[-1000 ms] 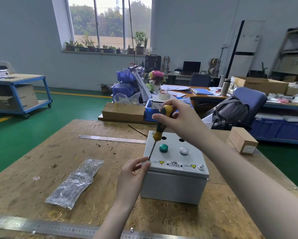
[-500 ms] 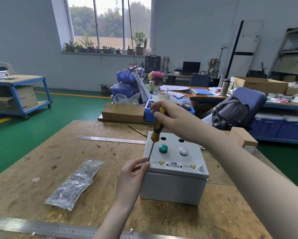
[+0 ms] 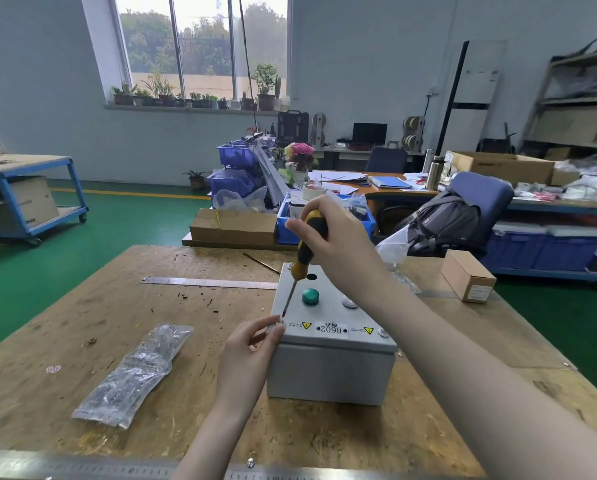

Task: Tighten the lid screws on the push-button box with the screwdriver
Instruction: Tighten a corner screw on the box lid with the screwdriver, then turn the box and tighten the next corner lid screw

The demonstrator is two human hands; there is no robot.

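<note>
One push-button box (image 3: 331, 362) sat on the wooden workbench (image 3: 82, 313), grey metal, lid uppermost; lid carried one green button (image 3: 310, 296), one white button (image 3: 350, 301) partly hidden by the right forearm, one open hole (image 3: 311, 277), two yellow warning triangles and a label reading B602 upside down; one lid screw (image 3: 381, 332) showed at the near right corner. One screwdriver (image 3: 302, 261), yellow-and-black handle, tilted with tip at the near left lid corner; right hand (image 3: 338, 244) gripped the handle from above; left hand (image 3: 252, 344) pinched thumb and forefinger at the tip, on something too small to make out. Two steel rulers: one (image 3: 207, 282) beyond the box, one (image 3: 82, 467) along the near edge; one clear plastic bag (image 3: 138, 372) lay left; one small cardboard carton (image 3: 468, 278) right.
</note>
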